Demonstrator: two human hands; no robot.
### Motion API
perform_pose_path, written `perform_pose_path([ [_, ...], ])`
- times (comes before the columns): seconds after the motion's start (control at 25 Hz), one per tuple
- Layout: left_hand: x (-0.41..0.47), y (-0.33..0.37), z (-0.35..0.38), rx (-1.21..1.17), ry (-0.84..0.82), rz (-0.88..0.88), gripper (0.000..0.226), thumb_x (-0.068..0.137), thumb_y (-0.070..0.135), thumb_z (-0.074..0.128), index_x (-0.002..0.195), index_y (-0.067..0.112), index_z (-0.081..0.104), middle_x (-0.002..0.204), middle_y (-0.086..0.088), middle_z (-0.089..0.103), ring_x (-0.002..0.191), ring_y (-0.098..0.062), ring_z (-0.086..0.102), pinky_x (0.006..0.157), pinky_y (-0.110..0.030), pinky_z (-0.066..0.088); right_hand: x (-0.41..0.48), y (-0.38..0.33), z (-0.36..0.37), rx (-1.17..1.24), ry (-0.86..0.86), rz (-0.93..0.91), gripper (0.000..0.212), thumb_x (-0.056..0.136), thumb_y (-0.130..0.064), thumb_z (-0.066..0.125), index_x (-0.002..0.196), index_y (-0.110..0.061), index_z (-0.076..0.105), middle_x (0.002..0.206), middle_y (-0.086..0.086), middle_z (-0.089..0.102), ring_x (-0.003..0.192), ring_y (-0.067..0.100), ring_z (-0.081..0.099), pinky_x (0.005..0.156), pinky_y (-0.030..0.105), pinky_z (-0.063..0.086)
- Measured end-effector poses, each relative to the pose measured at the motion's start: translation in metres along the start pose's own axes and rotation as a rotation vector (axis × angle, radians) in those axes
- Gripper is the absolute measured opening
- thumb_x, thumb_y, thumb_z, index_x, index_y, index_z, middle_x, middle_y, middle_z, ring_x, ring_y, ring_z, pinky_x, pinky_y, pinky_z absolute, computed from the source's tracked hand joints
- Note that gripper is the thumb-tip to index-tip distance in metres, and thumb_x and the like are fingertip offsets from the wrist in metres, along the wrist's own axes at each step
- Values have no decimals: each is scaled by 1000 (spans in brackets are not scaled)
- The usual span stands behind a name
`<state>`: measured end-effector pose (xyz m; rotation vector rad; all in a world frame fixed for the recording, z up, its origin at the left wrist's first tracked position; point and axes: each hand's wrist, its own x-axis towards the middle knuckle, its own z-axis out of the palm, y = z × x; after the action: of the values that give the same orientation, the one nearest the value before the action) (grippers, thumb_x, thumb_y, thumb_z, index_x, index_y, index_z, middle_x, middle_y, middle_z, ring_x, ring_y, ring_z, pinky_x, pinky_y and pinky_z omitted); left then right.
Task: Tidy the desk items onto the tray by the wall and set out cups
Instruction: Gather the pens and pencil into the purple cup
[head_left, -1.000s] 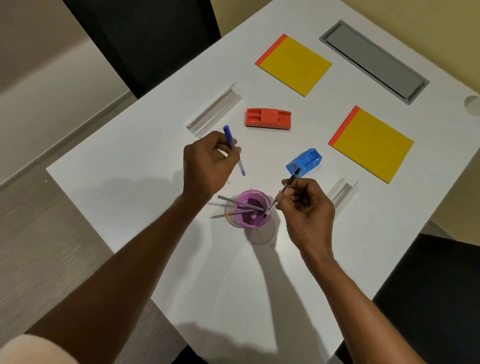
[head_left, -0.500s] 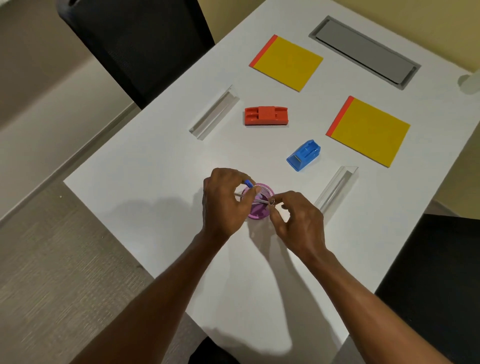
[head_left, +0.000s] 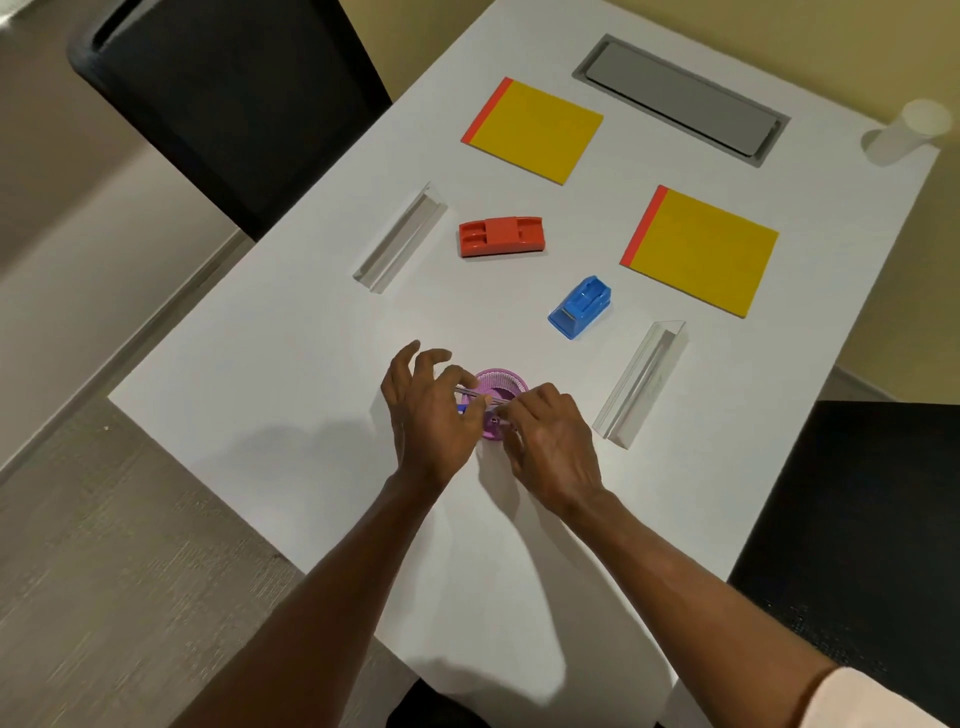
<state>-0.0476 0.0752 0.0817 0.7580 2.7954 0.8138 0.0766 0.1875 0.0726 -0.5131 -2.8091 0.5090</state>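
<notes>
A small purple mesh pen cup (head_left: 503, 381) stands on the white desk (head_left: 291, 364) with thin pens (head_left: 480, 396) lying across its rim. My left hand (head_left: 431, 415) is at the cup's left side, fingers spread, with a blue pen's end (head_left: 461, 409) showing by the thumb. My right hand (head_left: 550, 441) is on the cup's near right side and pinches the pens' ends at the rim. A white paper cup (head_left: 909, 132) stands at the far right corner. I see no tray.
Beyond the cup lie a red desk holder (head_left: 500, 236), a blue one (head_left: 579, 306), two yellow pads (head_left: 535, 130) (head_left: 701, 249) and two clear acrylic stands (head_left: 400, 239) (head_left: 641, 384). A grey hatch (head_left: 680, 96) lies by the wall. Black chairs (head_left: 234, 93) (head_left: 857, 519) flank the desk.
Both hands brought their pens down to the purple cup. My left hand's fingers have since spread apart; the blue pen now lies in the cup.
</notes>
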Motion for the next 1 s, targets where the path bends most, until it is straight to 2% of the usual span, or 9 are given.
perform_pose_path([
  [0.12, -4, -1, -9, -103, 33, -3, 30, 83, 28, 92, 106, 13, 80, 137, -8, 72, 145, -33, 51, 115, -51, 41, 0, -1, 1, 15, -15, 6, 23, 84, -16, 83, 106, -13, 78, 101, 6, 76, 94, 31, 67, 73, 42, 56],
  [0.24, -5, -9, -19, -174, 86, -84, 32, 92, 30, 85, 114, 8, 77, 124, -10, 77, 125, -34, 65, 104, -55, 54, 3, 1, 0, 44, 6, 41, 31, 79, -14, 87, 109, -12, 77, 102, 5, 75, 92, 31, 66, 71, 40, 57],
  [0.36, -4, -17, -24, -280, 32, -225, 30, 98, 30, 78, 112, 3, 76, 114, -13, 81, 108, -32, 75, 96, -47, 61, 6, 1, 2, 48, -34, 27, 30, 81, -19, 86, 110, -14, 78, 105, 5, 75, 93, 30, 66, 73, 39, 56],
  [0.44, -4, -17, -26, -328, 2, -235, 24, 99, 25, 77, 103, 1, 77, 103, -13, 83, 96, -31, 78, 88, -41, 63, 8, -1, 6, 32, -73, 1, 28, 86, -22, 83, 113, -16, 78, 108, 5, 75, 96, 30, 65, 76, 39, 54],
  [0.52, -3, -15, -27, -307, -14, -214, 21, 99, 22, 78, 98, 1, 79, 97, -12, 84, 89, -31, 78, 82, -38, 63, 12, -4, 10, 19, -92, -5, 28, 88, -23, 81, 115, -17, 77, 108, 5, 75, 97, 30, 65, 77, 40, 54],
  [0.68, -7, -15, -26, -236, -46, -165, 17, 97, 20, 78, 94, 3, 79, 89, -10, 83, 81, -32, 77, 75, -42, 63, 18, -9, 15, 37, -55, 8, 30, 80, -18, 89, 109, -15, 80, 99, 10, 76, 90, 33, 70, 75, 42, 57],
  [0.8, -10, -19, -26, -188, -68, -140, 18, 97, 21, 79, 90, 5, 78, 85, -8, 82, 79, -31, 76, 72, -38, 61, 20, -9, 15, 57, -50, -4, 21, 87, -16, 83, 107, -15, 81, 98, 11, 74, 91, 34, 68, 75, 40, 54],
  [0.92, -9, -21, -27, -190, -89, -172, 29, 96, 34, 80, 86, 8, 75, 82, -4, 81, 76, -24, 74, 70, -34, 57, 22, -5, 11, 63, -38, -19, 17, 87, -15, 81, 105, -13, 80, 99, 10, 72, 91, 35, 66, 73, 40, 54],
  [1.0, -11, -22, -29, -244, -69, -214, 35, 96, 45, 78, 83, 13, 71, 80, 3, 77, 77, -18, 71, 69, -28, 52, 21, -1, 5, 100, -10, 17, 26, 84, -18, 80, 110, -15, 77, 106, 8, 69, 97, 32, 62, 75, 42, 55],
])
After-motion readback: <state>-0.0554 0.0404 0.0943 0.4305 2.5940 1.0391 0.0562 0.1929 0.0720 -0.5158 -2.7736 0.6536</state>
